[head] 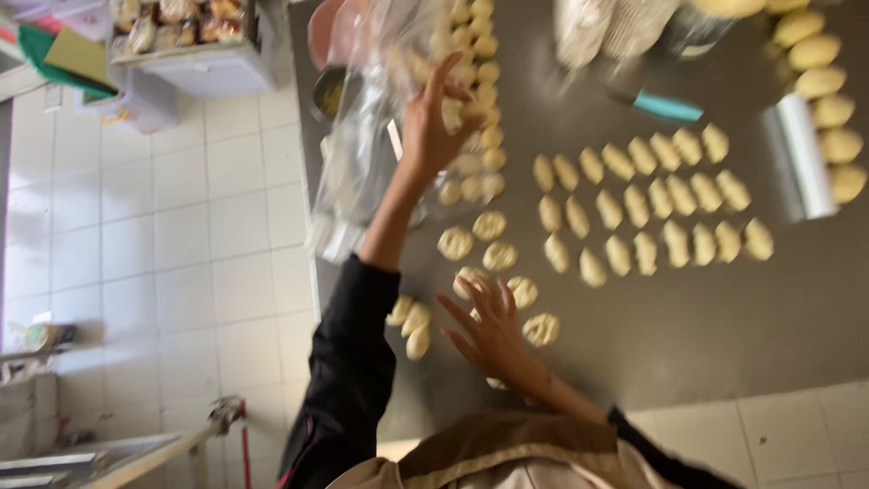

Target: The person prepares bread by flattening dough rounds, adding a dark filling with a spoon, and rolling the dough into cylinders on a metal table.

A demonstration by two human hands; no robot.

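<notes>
My left hand (pixel 434 122) reaches far out in a black sleeve, fingers apart. It touches a clear plastic bag (pixel 362 154) beside a column of small pale dough pieces (pixel 484 100). Blur hides whether it grips the plastic. My right hand (pixel 489 330) hovers with fingers spread over a few round, scored dough pieces (pixel 541 328) near the table's front edge. Three rows of oval dough pieces (pixel 647 208) lie to the right on the dark grey tabletop (pixel 688 317).
A metal roller (pixel 801 158) and larger dough lumps (pixel 828 91) lie at the far right. A teal-handled tool (pixel 668 107) and pale containers (pixel 606 27) sit at the back. White floor tiles (pixel 181 235) and plastic bins (pixel 195 45) are on the left.
</notes>
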